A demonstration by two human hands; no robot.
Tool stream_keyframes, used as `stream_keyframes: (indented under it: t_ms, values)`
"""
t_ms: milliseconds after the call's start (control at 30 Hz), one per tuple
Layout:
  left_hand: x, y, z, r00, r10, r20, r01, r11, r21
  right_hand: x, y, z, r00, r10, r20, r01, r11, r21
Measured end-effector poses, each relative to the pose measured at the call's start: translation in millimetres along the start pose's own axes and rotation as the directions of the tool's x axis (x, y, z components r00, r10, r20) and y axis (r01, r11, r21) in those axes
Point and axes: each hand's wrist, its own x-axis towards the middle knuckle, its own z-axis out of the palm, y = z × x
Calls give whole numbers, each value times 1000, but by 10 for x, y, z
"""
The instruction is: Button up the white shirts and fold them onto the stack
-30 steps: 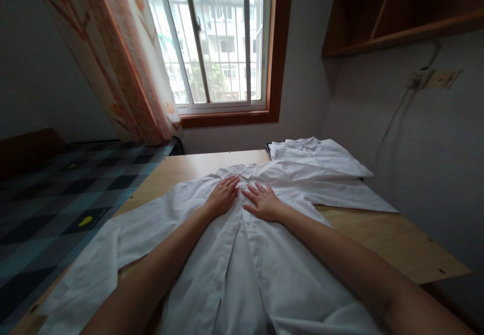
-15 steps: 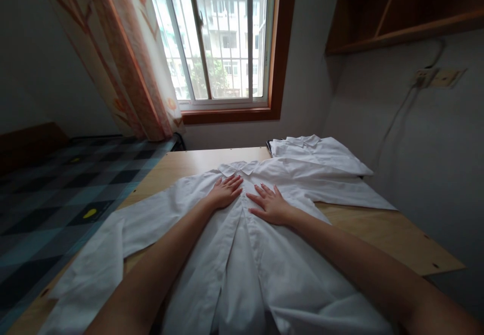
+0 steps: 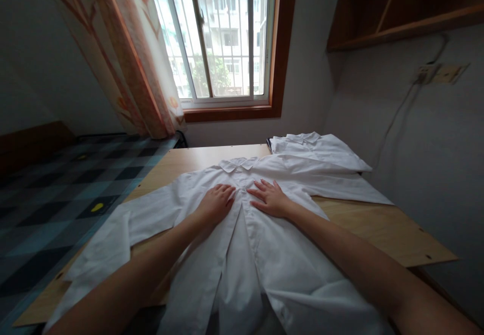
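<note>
A white collared shirt (image 3: 295,262) lies spread front up, its collar toward the window and its sleeves out to both sides. Below the chest its front parts in a long gap, and the hem hangs over the near table edge. My left hand (image 3: 216,205) is at the chest left of the button line, fingers curled and closed on the edge of the shirt front. Across the button line, my right hand (image 3: 270,199) rests flat on the cloth with its fingers apart.
The shirt lies on a light wooden table (image 3: 363,229). Folded white shirts (image 3: 321,151) are piled at its far right corner. A bed with a checked cover (image 3: 102,184) stands on the left. Ahead are a window (image 3: 227,48) and a curtain (image 3: 128,68); a shelf (image 3: 401,32) hangs on the right.
My left hand has drawn back a little from near the collar, and its fingers have gone from spread flat to curled. My right hand stays flat at about the same place.
</note>
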Motion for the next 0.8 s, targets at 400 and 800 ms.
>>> stream_keyframes:
  t_ms: [400, 800]
  values:
    - [303, -292, 185, 953, -195, 231, 205, 979, -17, 431, 211, -37, 999, 25, 31, -25, 1000, -14]
    - [451, -422, 250, 969, -195, 155, 205, 978, -50, 546, 553, -422, 960, 41, -277, -55, 998, -42]
